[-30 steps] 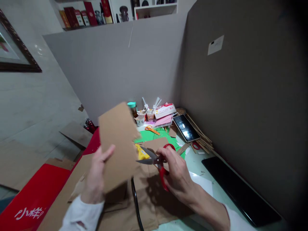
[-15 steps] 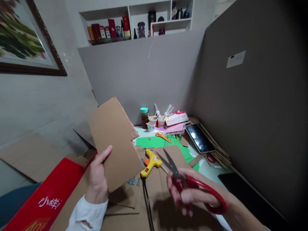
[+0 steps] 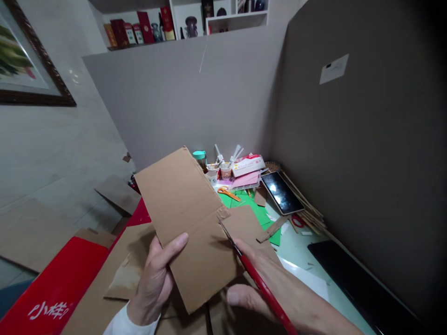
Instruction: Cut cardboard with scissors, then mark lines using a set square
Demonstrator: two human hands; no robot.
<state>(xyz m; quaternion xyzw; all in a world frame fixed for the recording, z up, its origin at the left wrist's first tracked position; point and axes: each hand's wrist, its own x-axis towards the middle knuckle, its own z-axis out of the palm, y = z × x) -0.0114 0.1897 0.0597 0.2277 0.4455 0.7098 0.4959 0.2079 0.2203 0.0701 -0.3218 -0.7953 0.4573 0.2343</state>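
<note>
My left hand (image 3: 159, 274) grips a cardboard piece (image 3: 185, 204) by its left edge, thumb on its face, so that it stands tilted above the table. In my right hand (image 3: 256, 274) are red-handled scissors (image 3: 256, 277). Their tips lie at the right edge of the cardboard, beside a small torn flap (image 3: 223, 212). Whether the blades have cardboard between them I cannot make out. The held cardboard hides the yellow glue gun, and only a bit of its black cord (image 3: 208, 321) shows below.
Orange scissors (image 3: 228, 193) lie near a green sheet (image 3: 258, 209). Behind stand paper cups (image 3: 226, 172) and a teal-lidded jar (image 3: 199, 158). A tablet (image 3: 282, 193) rests at right, above a long black panel (image 3: 349, 284). A red box (image 3: 52, 284) stands at left.
My left hand has brought the cardboard to the right and turned it. The scissors have gone from beside the cardboard to its right edge. The view has shifted, and the glue gun is now covered.
</note>
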